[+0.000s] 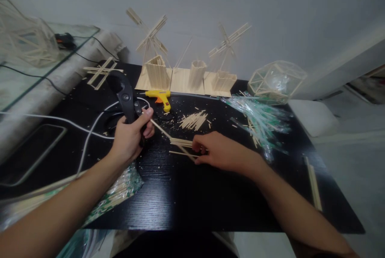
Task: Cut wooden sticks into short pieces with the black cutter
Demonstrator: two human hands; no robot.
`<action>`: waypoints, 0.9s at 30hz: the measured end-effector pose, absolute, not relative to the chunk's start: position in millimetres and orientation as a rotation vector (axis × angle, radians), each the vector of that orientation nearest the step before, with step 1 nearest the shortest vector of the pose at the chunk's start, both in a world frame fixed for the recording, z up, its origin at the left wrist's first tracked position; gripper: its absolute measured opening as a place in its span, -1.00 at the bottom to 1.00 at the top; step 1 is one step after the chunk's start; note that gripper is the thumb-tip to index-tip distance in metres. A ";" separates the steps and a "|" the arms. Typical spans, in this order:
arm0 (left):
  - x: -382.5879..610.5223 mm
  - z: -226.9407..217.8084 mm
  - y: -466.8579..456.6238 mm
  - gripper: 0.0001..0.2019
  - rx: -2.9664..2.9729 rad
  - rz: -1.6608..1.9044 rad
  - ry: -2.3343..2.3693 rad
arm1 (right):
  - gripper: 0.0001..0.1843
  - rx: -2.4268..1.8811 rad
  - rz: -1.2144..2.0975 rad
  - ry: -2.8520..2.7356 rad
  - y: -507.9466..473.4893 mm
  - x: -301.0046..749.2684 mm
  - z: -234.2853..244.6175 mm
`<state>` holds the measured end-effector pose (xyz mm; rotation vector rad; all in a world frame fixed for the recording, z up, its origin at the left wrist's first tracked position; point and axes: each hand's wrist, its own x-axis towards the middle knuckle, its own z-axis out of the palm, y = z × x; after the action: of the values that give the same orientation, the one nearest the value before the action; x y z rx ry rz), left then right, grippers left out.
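Observation:
My left hand (132,134) is closed around a black tool like a pair of shears (125,97), with round pivots showing and its lower part hidden in my palm. A thin wooden stick (161,128) slants down to the right from my left thumb and fingertips. My right hand (224,152) is low over the table, its fingers curled at the ends of a few thin wooden sticks (180,142). One more stick (182,153) lies just below them, close to my right thumb. Behind these is a pile of short cut sticks (195,120).
On the black table (204,198) lies a yellow glue gun (162,97). Stick-built windmill models (156,73) stand against the wall. Plastic-wrapped stick bundles (261,117) lie right, with more under my left forearm. A white cable (87,146) loops at left; a stick frame (276,81) stands back right.

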<state>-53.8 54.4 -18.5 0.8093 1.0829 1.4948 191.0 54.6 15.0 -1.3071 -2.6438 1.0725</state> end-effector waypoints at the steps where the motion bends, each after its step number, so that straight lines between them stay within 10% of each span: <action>1: -53.5 -18.6 53.6 -0.71 0.835 1.495 1.077 | -0.78 -1.278 0.992 -2.722 49.9 187.5 11.4; 27: -47.0 13.3 42.3 -0.76 1.585 1.204 1.361 | -0.87 -1.055 1.097 -2.202 43.0 167.9 12.4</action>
<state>-47.0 42.3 13.3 1.5851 1.3612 1.2041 167.9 43.0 12.4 -1.0552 -2.2021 1.0967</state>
